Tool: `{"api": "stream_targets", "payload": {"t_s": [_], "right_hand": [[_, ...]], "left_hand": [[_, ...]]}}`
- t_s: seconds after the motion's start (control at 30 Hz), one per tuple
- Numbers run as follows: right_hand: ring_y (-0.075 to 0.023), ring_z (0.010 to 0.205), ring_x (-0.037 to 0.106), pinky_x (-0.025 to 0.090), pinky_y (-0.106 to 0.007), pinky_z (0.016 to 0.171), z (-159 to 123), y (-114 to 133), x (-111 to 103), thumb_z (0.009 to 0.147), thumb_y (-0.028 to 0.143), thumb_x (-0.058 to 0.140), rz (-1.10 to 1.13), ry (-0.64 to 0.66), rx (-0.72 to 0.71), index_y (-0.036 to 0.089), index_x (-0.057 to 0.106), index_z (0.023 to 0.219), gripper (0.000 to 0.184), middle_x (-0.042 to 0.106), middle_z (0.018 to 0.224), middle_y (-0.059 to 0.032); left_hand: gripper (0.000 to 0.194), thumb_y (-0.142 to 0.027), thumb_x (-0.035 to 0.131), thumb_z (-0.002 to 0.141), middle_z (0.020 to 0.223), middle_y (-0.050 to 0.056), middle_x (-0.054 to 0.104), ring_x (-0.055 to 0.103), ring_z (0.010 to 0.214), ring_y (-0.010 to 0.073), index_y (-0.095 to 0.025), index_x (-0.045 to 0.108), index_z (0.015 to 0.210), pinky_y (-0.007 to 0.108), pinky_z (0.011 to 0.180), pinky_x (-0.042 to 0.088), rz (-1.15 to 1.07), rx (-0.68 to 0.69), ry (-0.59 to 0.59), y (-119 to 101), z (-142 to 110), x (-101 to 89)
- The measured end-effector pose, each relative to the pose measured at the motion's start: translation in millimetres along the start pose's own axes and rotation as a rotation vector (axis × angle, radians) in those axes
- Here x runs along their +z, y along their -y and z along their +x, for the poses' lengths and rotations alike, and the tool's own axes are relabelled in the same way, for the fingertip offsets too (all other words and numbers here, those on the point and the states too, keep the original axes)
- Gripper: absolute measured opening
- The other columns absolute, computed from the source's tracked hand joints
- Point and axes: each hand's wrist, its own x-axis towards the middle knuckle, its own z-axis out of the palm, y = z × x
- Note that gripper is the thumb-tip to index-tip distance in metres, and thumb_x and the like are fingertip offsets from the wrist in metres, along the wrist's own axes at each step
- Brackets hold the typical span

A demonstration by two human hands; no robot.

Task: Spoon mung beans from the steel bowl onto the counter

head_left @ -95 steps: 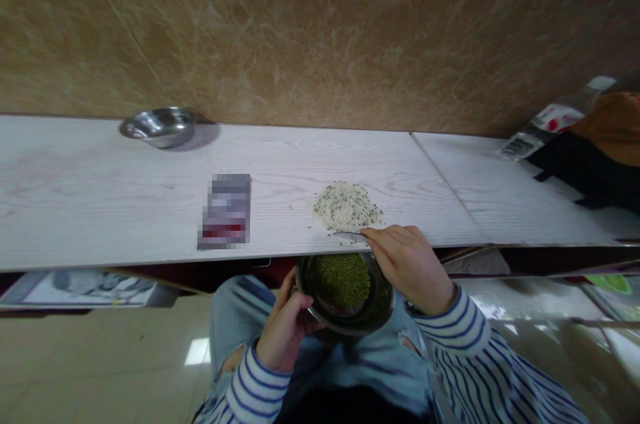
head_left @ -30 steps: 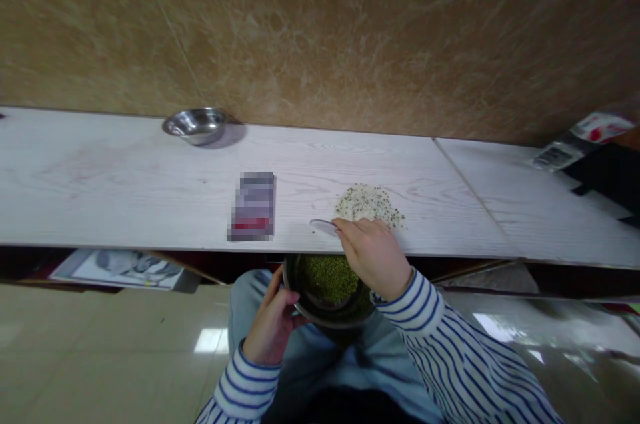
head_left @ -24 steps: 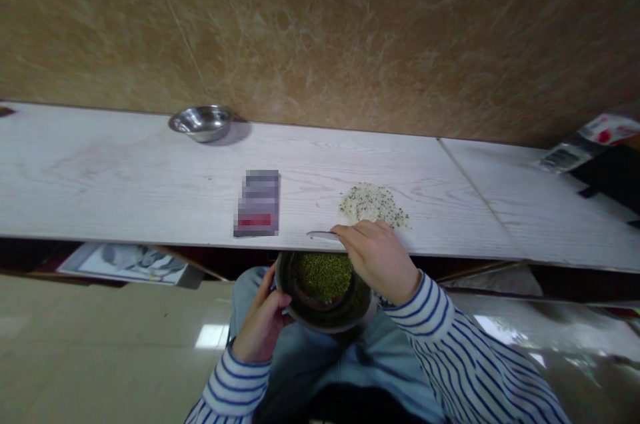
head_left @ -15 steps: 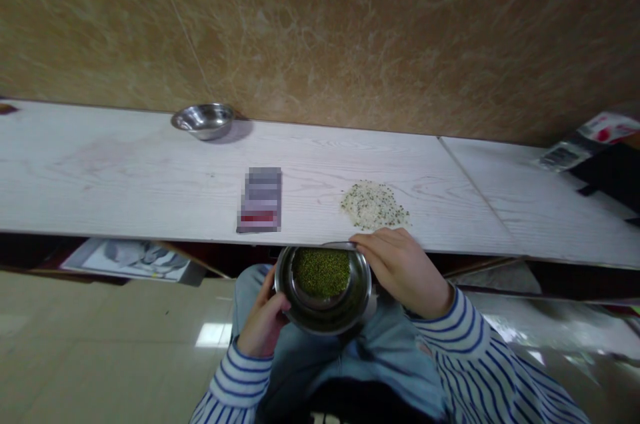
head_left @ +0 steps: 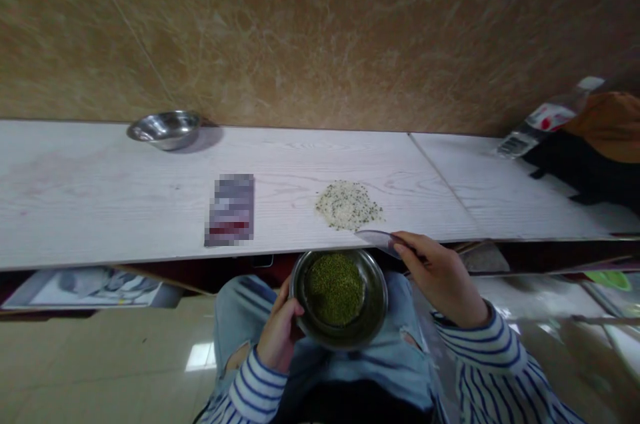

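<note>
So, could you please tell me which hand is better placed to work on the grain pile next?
Probably the right hand: it holds a thin tool with the tip close to the grain pile, while the left hand is occupied holding the bowl of green grains.

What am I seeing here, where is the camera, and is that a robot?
No robot: this is a person working bare-handed, seen by a camera worn on the head, looking forward and down. The left hand holds a metal bowl with small green grains in it. The right hand holds a thin utensil, its tip close to a pale pile flecked with green on the white counter. Also on it: a second bowl at the back, a pixelated flat rectangle and, far right, a clear bottle.
</note>
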Motion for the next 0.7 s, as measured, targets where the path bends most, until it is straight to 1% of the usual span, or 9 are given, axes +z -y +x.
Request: {"api": "stream_targets", "payload": {"t_s": [0.13, 0.2, 0.27, 0.33, 0.47, 0.57, 0.6, 0.7], "right_hand": [[-0.0178, 0.089, 0.066, 0.053, -0.029, 0.080, -4, -17, -9, 0.091, 0.033, 0.050, -0.019, -0.073, 0.043, 0.022, 0.065, 0.106, 0.024, 0.071, 0.098, -0.0042], [-0.0178, 0.089, 0.066, 0.053, -0.029, 0.079, -4, -26, -16, 0.091, 0.033, 0.049, -0.044, -0.098, 0.036, 0.022, 0.065, 0.105, 0.024, 0.071, 0.097, -0.0044], [-0.0180, 0.088, 0.066, 0.053, -0.030, 0.080, -4, -36, -24, 0.091, 0.033, 0.049, -0.078, -0.091, 0.019, 0.022, 0.066, 0.103, 0.024, 0.071, 0.096, -0.0042], [-0.0184, 0.087, 0.066, 0.053, -0.030, 0.079, -1, -46, -30, 0.091, 0.032, 0.048, -0.121, -0.070, 0.017, 0.022, 0.066, 0.103, 0.024, 0.071, 0.095, -0.0043], [-0.0214, 0.087, 0.067, 0.053, -0.034, 0.079, 8, -61, -33, 0.090, 0.030, 0.048, -0.234, -0.060, 0.056, 0.019, 0.065, 0.105, 0.026, 0.071, 0.097, -0.0070], [-0.0225, 0.087, 0.066, 0.051, -0.037, 0.079, 15, -61, -31, 0.090, 0.030, 0.047, -0.267, -0.027, 0.042, 0.018, 0.064, 0.106, 0.026, 0.071, 0.097, -0.0083], [-0.0217, 0.087, 0.066, 0.051, -0.036, 0.079, 18, -59, -30, 0.091, 0.030, 0.047, -0.244, -0.005, 0.019, 0.019, 0.064, 0.106, 0.026, 0.071, 0.097, -0.0078], [-0.0178, 0.086, 0.064, 0.049, -0.034, 0.078, 24, -47, -27, 0.093, 0.030, 0.046, -0.124, 0.102, -0.097, 0.023, 0.065, 0.103, 0.023, 0.071, 0.094, -0.0041]], "left_hand": [[0.071, -0.013, 0.051, 0.057, 0.078, 0.000, 0.062, 0.051, 0.058, 0.0144, -0.025, 0.050, 0.127, 0.024, 0.046, 0.038, 0.091, -0.026, 0.012, -2, 0, 9.5], [0.069, -0.015, 0.051, 0.059, 0.081, 0.000, 0.063, 0.052, 0.062, 0.0150, -0.026, 0.051, 0.127, 0.024, 0.048, 0.039, 0.088, 0.008, -0.006, -2, 1, 12.6], [0.070, -0.014, 0.052, 0.058, 0.077, 0.000, 0.063, 0.052, 0.060, 0.0145, -0.024, 0.051, 0.127, 0.023, 0.047, 0.038, 0.128, -0.008, 0.021, -2, 2, 16.2], [0.070, -0.014, 0.052, 0.058, 0.078, 0.000, 0.064, 0.052, 0.058, 0.0145, -0.023, 0.050, 0.127, 0.024, 0.048, 0.039, 0.134, -0.031, 0.045, -1, 3, 21.1], [0.071, -0.015, 0.051, 0.059, 0.080, 0.001, 0.065, 0.054, 0.060, 0.0154, -0.024, 0.048, 0.130, 0.026, 0.051, 0.042, 0.124, -0.029, 0.022, 7, 5, 29.8], [0.075, -0.018, 0.054, 0.059, 0.085, 0.002, 0.067, 0.054, 0.059, 0.0167, -0.025, 0.045, 0.133, 0.029, 0.051, 0.043, 0.138, -0.064, 0.023, 10, 9, 31.2], [0.076, -0.019, 0.054, 0.059, 0.088, 0.003, 0.067, 0.055, 0.059, 0.0176, -0.026, 0.043, 0.134, 0.030, 0.050, 0.043, 0.127, -0.083, 0.026, 11, 9, 30.9], [0.076, -0.019, 0.054, 0.059, 0.096, 0.003, 0.066, 0.055, 0.063, 0.0178, -0.028, 0.043, 0.134, 0.030, 0.051, 0.044, 0.099, -0.077, 0.029, 7, 9, 30.5]]}}
